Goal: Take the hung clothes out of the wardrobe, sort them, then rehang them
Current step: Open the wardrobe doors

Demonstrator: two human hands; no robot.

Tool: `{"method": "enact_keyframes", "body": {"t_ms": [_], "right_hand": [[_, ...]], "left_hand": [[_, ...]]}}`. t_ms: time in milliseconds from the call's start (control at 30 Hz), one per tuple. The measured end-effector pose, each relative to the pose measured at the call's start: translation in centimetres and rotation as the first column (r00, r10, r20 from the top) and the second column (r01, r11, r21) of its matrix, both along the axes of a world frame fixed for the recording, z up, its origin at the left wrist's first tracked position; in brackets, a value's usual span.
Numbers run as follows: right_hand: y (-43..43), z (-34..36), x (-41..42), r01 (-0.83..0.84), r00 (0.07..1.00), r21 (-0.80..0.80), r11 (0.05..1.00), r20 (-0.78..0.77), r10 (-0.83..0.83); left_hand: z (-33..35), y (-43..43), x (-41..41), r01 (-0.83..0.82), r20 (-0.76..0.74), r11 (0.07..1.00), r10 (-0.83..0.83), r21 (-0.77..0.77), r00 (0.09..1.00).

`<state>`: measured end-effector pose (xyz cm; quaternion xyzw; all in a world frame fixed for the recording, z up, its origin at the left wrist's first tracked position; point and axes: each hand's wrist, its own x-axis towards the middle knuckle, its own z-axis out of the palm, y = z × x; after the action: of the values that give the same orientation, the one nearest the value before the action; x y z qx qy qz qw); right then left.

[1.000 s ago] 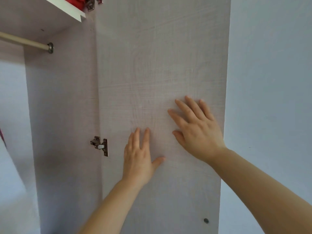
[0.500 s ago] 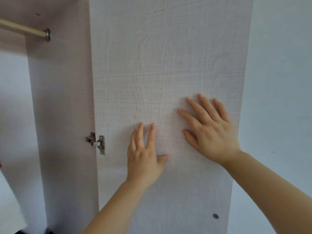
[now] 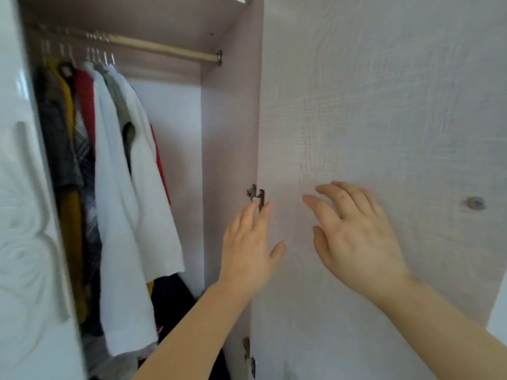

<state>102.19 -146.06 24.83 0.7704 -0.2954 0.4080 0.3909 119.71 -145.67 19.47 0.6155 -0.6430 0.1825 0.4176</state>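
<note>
Two open hands sit low in the view. The left hand (image 3: 248,250) is near six o'clock, fingers straight and close together, with its tips just below the hinge (image 3: 256,194). The right hand (image 3: 354,237) is toward four o'clock, fingers spread and relaxed over the inner face of the opened door (image 3: 384,105). Neither grips anything, and I cannot tell whether the palms actually touch the panel. Flat palms suit the job, I judge: pushing a wide panel back on its hinges needs no grasp, and swinging it clear frees the reach to the rail (image 3: 164,49) at eleven o'clock. The hung clothes (image 3: 118,160) are at nine o'clock, bunched toward the rail's left end. They are white, grey, red, mustard and dark garments, none taken out yet, and the white left door (image 3: 22,215) partly hides them. Half a second ago both hands lay flat on the door and the clothes were out of sight. Now the view has swung left, the clothes show, and the left hand has shifted toward the hinge side.
</note>
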Motion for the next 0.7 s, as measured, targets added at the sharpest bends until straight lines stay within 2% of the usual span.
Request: {"method": "enact_keyframes", "body": {"t_ms": [167,400,567,700], "right_hand": [[0.3,-3.2,7.6,-0.255,0.966,0.177,0.95,0.018,0.256],[2.4,-6.1,18.6,-0.496,0.849,0.403,0.769,0.039,0.527],[3.5,-6.1,25.6,-0.601,0.772,0.429,0.675,0.093,0.629],[3.8,-5.7,30.2,-0.682,0.704,0.452,0.575,0.192,0.684]], "left_hand": [[-1.8,6.0,7.1,-0.257,-0.006,0.965,0.257,0.047,0.966],[-2.7,14.5,16.7,-0.581,-0.002,0.813,0.582,0.036,0.813],[-2.5,16.8,22.3,-0.671,-0.077,0.74,0.667,-0.045,0.741],[-2.0,16.3,25.7,-0.608,-0.158,0.788,0.591,-0.1,0.791]]}}
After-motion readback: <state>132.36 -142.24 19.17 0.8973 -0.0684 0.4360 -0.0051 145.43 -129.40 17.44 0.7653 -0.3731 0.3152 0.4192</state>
